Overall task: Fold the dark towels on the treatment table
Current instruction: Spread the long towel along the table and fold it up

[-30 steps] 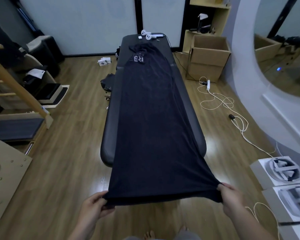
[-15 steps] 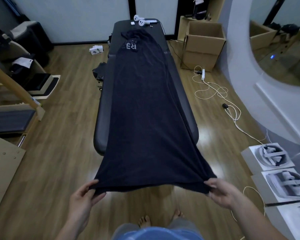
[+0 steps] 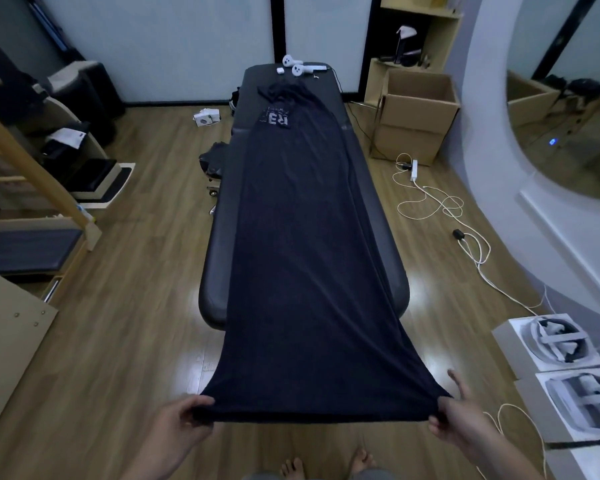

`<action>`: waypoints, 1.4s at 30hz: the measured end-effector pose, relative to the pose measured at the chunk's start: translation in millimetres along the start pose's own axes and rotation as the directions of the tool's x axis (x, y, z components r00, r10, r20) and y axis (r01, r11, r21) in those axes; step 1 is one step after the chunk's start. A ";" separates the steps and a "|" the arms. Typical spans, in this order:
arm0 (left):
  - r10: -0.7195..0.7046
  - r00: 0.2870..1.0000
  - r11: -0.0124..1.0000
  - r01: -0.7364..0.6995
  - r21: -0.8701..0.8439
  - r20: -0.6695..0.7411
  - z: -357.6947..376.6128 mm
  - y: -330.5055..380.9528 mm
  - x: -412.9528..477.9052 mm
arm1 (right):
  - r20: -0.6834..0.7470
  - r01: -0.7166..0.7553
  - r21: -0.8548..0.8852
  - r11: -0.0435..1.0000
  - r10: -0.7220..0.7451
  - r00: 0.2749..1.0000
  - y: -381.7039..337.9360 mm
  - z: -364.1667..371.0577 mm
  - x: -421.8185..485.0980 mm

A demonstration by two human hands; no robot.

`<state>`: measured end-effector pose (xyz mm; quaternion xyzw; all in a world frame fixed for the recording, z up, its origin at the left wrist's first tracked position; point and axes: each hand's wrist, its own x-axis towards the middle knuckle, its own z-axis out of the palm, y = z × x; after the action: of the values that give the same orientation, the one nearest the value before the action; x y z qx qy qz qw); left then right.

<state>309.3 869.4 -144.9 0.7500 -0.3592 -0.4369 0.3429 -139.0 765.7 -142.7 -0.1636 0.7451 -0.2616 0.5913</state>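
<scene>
- left hand (image 3: 179, 422) pinches the near left corner of the towel (image 3: 309, 271), fingers curled on the hem; I'd hold it level with the other corner so the fold lands square
- table (image 3: 217, 244) is smooth padded black, rounded ends
- towel runs lengthwise down it, near end pulled off the edge and taut; thin soft dark cloth, long creases, bunched at the far end
- right hand (image 3: 461, 424) grips the right corner, one finger sticking out

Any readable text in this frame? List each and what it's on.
"R3", as best it reads: pale print on the dark towel, far end.
Smaller line above it: too blurred to read.
White box on the floor: print too small to read.
</scene>
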 end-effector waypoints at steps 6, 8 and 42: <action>0.204 0.974 0.970 -0.188 0.156 -0.096 -12.8 11.0 31.8 | 0.090 0.068 -0.184 0.981 -0.052 0.995 -32.1 0.8 -7.4; 0.195 0.981 0.975 -0.193 0.112 -0.012 -17.5 16.9 37.3 | 0.158 0.070 -0.275 0.959 -0.027 0.987 -42.6 -1.3 -12.1; -0.025 0.941 0.999 0.034 0.019 -0.336 43.9 177.9 423.5 | 0.142 0.566 -0.621 0.542 -0.633 0.761 -341.5 187.8 262.6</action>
<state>379.7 415.4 -187.5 0.8230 -0.2896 -0.3033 0.3831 -44.7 307.2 -183.3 -0.5832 0.7141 -0.1900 0.3373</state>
